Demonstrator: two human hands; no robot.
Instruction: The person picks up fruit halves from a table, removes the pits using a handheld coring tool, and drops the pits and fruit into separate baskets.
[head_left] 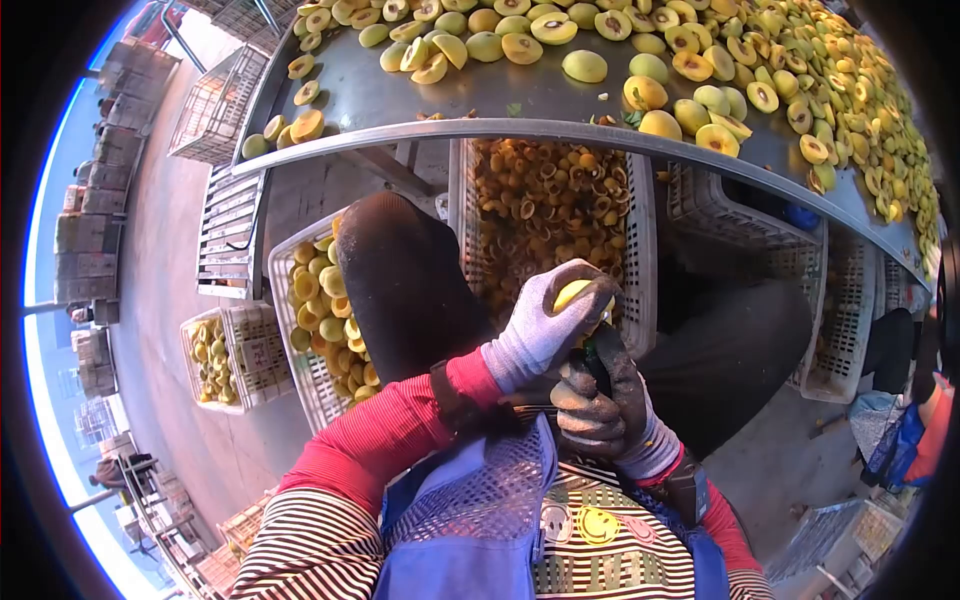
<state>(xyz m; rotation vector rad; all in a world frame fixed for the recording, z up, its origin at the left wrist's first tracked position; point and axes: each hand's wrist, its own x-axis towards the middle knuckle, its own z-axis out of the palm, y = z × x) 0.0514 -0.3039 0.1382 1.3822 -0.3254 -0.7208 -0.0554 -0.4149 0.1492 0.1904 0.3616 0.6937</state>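
Observation:
My left hand (pixel 548 325), in a pale knitted glove with dark fingers, is closed around a yellow-green peach half (pixel 571 294). Just below it, my right hand (pixel 603 410) wears a dark-palmed glove and is wrapped round a small tool (pixel 592 362) with a dark handle that looks partly green. The tool's working end is against or very near the fruit, mostly hidden by my fingers. Both hands are in front of my lap, above the near end of a crate (pixel 643 260) filled with brownish, ring-shaped fruit scraps (pixel 550 200).
A metal table (pixel 480 85) with a raised rim crosses ahead, piled with halved peaches (pixel 850 90), thickest at right. Left of my knee stands a crate of peach halves (pixel 325 310). Another filled crate (pixel 255 350) is farther left. More plastic crates (pixel 750 225) stand under the table at right.

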